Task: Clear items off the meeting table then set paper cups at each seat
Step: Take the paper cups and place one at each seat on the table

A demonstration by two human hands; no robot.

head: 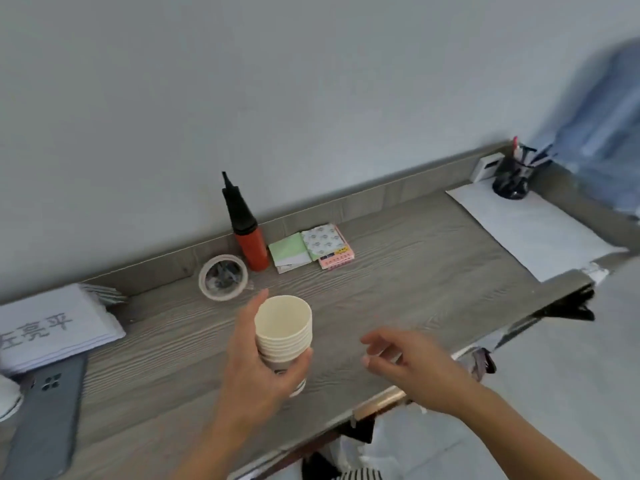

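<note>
Stack of paper cups (284,332): cream-white, nested, rims forming tight bands near top, open mouth up, tilted slightly. Held in left hand (252,362), thumb behind, fingers wrapped round lower part, base hidden by fingers. Stack above grey wood-grain table (398,271), left of open right hand (405,362), apart from it.

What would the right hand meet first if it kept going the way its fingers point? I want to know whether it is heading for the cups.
Probably the stack of cream paper cups held in the left hand. The open right hand points leftward at it, though depth is unclear.
</note>
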